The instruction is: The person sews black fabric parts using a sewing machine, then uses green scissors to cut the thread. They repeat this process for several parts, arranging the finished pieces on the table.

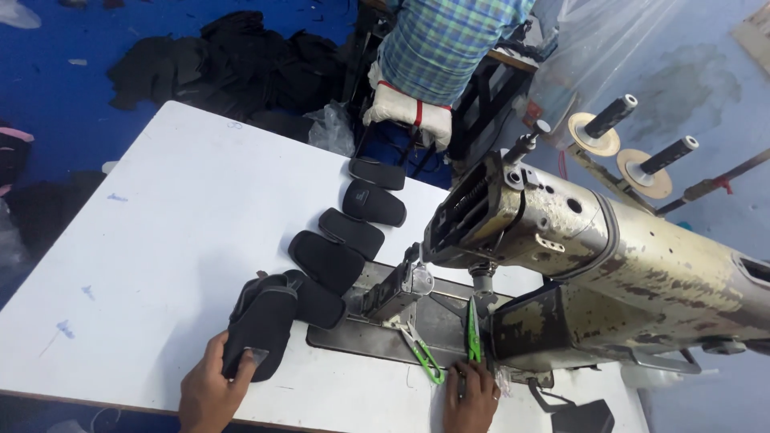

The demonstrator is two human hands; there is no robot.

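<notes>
Left hand (210, 383) has its fingers wrapped around the near end of a black padded piece (261, 325) lying on the white tabletop (176, 232), first in a chain of similar black pieces (353, 232) trailing away. Right hand (472, 397) has its fingers pinched on green thread snips (473, 333) right by the worn sewing machine (593, 265). A second green pair (423, 357) lies just beside it.

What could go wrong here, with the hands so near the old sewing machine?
1. The right hand touches the green thread snips close under the needle area; fingers might get pricked.
2. The chain of sewn black fabric pieces trails to the white table's far edge; it may slide off, tugging the piece under the left hand.
</notes>
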